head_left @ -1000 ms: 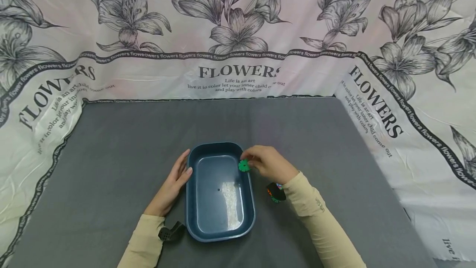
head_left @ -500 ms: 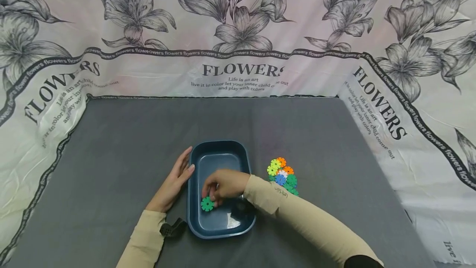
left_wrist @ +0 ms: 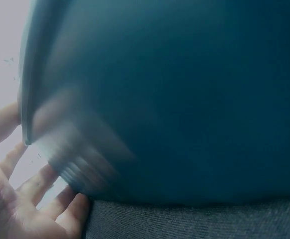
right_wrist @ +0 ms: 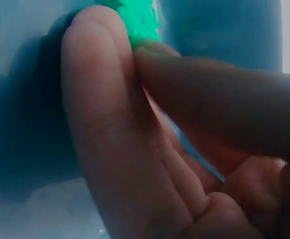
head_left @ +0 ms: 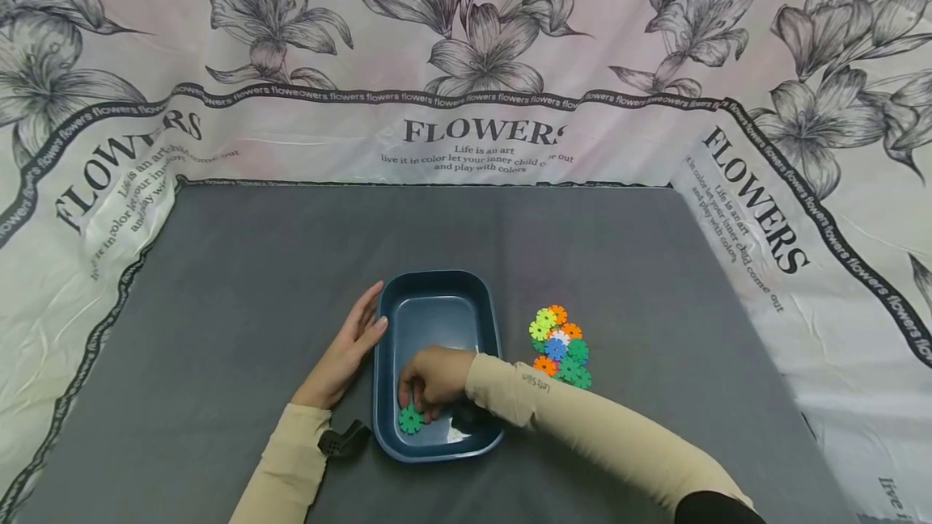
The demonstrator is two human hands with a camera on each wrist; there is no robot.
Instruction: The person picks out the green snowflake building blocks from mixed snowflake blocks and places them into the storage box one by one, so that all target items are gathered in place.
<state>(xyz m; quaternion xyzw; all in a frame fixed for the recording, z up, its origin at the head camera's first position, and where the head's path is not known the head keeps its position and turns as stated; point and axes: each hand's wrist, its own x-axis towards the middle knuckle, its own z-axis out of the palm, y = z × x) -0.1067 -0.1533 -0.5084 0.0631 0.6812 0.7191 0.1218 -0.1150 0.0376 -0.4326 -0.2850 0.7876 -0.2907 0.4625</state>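
Note:
A blue rectangular tray [head_left: 439, 285] sits in front of me on the grey cloth. My left hand [head_left: 341, 358] rests against its left side, fingers stretched along the outer wall and thumb at the rim. In the left wrist view the fingertips [left_wrist: 77, 206] touch the wall low down, near the cloth. Inside the tray, toward its near left corner, my right hand [head_left: 437, 377] pinches a green plastic snowflake disc [head_left: 411, 419] between thumb and fingers. The right wrist view shows part of the green disc [right_wrist: 142, 20] beyond the fingertips; the rest is hidden.
Right of the tray lies a small pile of snowflake discs [head_left: 556, 348] in yellow, orange, blue, white and green, with my right sleeve [head_left: 582, 403] passing over its near edge. A flower-printed sheet [head_left: 480, 144] borders the grey cloth [head_left: 291, 233] at the back and sides.
My right hand has carried the green disc from the tray's right rim down and left into the near left part of the tray. The pile has come into view. My left hand stays at the tray.

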